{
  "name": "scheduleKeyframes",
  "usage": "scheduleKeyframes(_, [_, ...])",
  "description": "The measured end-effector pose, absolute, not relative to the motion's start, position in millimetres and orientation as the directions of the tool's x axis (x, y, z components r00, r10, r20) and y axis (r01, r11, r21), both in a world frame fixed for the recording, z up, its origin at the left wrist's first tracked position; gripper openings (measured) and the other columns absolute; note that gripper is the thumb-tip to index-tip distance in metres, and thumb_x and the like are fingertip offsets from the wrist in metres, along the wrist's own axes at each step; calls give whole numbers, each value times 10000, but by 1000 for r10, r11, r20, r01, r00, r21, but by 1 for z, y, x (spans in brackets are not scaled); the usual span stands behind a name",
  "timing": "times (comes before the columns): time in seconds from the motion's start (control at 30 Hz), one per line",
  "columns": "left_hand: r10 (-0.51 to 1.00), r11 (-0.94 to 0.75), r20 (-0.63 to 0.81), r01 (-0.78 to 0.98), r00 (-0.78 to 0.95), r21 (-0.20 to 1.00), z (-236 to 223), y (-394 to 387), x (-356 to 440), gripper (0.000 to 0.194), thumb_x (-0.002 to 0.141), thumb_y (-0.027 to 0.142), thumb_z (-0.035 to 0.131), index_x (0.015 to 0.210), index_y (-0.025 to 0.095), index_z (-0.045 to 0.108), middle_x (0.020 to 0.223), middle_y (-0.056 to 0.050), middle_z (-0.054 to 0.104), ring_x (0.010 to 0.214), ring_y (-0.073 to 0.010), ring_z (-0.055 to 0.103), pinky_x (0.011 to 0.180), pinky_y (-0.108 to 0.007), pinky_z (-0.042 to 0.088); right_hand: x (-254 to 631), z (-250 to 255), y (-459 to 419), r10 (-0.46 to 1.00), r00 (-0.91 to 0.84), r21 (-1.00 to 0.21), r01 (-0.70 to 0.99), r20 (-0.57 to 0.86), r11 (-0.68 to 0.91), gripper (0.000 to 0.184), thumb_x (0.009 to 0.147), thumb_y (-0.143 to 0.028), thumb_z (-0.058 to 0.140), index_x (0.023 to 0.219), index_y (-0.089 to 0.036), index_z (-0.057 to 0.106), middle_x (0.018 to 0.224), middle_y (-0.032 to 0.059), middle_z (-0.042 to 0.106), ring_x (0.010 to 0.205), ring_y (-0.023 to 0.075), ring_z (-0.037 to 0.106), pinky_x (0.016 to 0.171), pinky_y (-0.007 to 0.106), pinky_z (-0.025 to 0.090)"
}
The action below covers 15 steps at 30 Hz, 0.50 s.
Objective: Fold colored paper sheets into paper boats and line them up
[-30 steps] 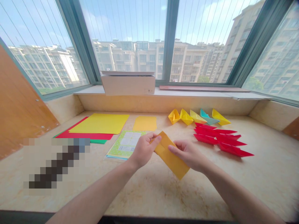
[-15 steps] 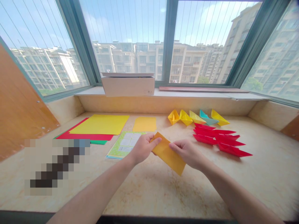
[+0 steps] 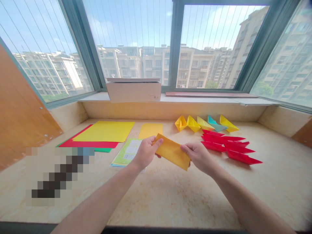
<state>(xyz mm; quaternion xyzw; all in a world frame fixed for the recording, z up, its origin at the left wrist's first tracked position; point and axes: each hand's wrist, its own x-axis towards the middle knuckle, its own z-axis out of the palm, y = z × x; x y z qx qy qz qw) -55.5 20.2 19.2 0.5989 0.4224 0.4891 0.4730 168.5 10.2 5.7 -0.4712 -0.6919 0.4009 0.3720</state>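
A folded orange-yellow sheet of paper [image 3: 172, 152] is held above the counter, tilted down to the right. My left hand [image 3: 147, 151] pinches its upper left end, thumb on top. At its right end, my right hand [image 3: 197, 156] grips the edge with the thumb on the face and fingers behind. To the right lie several red paper boats [image 3: 224, 141] in rows. Behind them stands a line of folded boats, among them a yellow one [image 3: 193, 123] and a blue one [image 3: 214, 123].
Yellow sheets [image 3: 104, 131] lie over red sheets [image 3: 92, 144] and green ones at left. A smaller orange-yellow sheet [image 3: 151, 130] and a green printed packet [image 3: 124, 152] are near my left hand. A white box [image 3: 134, 91] stands on the sill. A blurred patch covers something at lower left.
The folded paper has been turned closer to level, its right end rising. My right hand has shifted slightly outward to its right end; my left hand has moved a little left.
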Motion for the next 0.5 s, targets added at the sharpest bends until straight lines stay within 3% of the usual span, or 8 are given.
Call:
scheduleKeyframes(0.2, [970,-237,233,57,72,970,21,21,-57,405,851,509,636,865,104,653,650,-34,680,490,-131,610,416,-217,503,169,7,9,923,-344,-912,300,172,281,436,857,-577,603,886,-149,681,676,12,620,558,128,512,494,230,371])
scheduleKeyframes(0.5, [969,-232,228,32,97,972,18,20,-57,439,849,538,627,904,104,656,739,-72,720,567,-168,673,439,-232,542,174,4,15,955,-258,-937,275,145,216,571,871,-670,509,716,-138,644,570,25,614,515,136,528,484,245,363])
